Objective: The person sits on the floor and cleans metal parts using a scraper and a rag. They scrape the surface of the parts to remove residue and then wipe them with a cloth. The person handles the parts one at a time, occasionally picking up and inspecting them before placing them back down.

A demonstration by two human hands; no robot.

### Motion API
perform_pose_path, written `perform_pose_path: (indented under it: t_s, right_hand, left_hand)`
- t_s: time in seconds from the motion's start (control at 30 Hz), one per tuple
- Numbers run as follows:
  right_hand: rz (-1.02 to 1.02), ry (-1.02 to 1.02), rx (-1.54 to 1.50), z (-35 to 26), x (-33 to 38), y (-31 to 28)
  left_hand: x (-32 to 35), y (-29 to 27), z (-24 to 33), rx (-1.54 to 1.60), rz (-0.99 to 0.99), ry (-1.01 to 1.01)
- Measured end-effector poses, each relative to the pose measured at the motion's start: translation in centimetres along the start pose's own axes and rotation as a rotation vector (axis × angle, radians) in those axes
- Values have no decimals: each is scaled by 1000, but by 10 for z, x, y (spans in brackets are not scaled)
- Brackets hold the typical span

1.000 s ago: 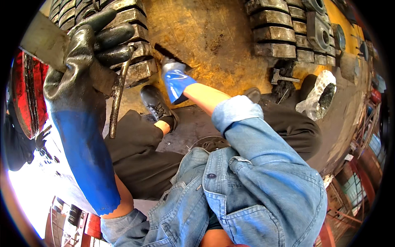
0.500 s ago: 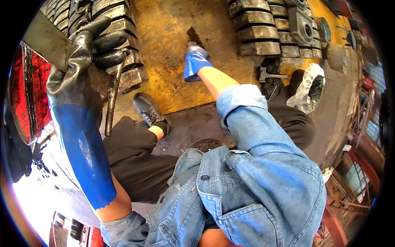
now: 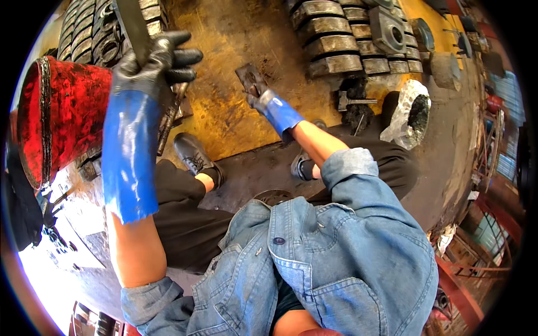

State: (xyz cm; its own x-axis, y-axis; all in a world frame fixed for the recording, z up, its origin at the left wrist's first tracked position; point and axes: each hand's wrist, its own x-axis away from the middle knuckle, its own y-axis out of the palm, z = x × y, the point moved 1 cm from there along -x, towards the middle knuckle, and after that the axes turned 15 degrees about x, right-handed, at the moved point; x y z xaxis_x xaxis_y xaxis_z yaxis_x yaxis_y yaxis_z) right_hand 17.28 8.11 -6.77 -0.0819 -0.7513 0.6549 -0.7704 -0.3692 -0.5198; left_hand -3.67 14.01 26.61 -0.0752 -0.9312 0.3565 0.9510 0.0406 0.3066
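My left hand [image 3: 154,61], in a black-palmed blue glove, grips a flat grey metal blade [image 3: 133,28] between thumb and forefinger, while its other fingers stretch to the right. A threaded rod [image 3: 167,124] slants down from behind those fingers; whether the hand bears it is hidden. My right hand [image 3: 262,101], gloved alike, is closed on the lower end of a dark flat metal piece [image 3: 250,74] over the stained yellow table [image 3: 224,126]. Rows of worn metal blocks [image 3: 335,42] stand beyond it to the right.
A red bucket [image 3: 67,112] stands on the left. Ring-ended metal parts [image 3: 106,50] are stacked at the far left. To the right lie a hammer [image 3: 356,101] and a white bag [image 3: 408,115] with dark grit. My shoe [image 3: 193,154] is at the table's near edge.
My left hand has moved right and away from me, its blade swinging more upright. My right hand has come slightly nearer and left, with the dark metal piece now plainer to see.
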Motion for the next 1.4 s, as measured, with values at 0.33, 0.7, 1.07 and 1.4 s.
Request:
perform_pose_path:
  t_s: [0.33,0.7,1.07,1.4]
  right_hand:
    - [7,-195,-1210,-106,93,-194]
    - [27,-430,-1486,-90,136,-219]
    - [-87,-373,-1557,-91,146,-226]
    - [-157,-300,-1492,-98,148,-198]
  left_hand:
    - [8,8,-89,-165,-334,-530]
    - [34,4,-125,-116,-664,-894]
    - [20,12,-119,49,-747,-913]
    - [18,22,-109,-5,-726,-905]
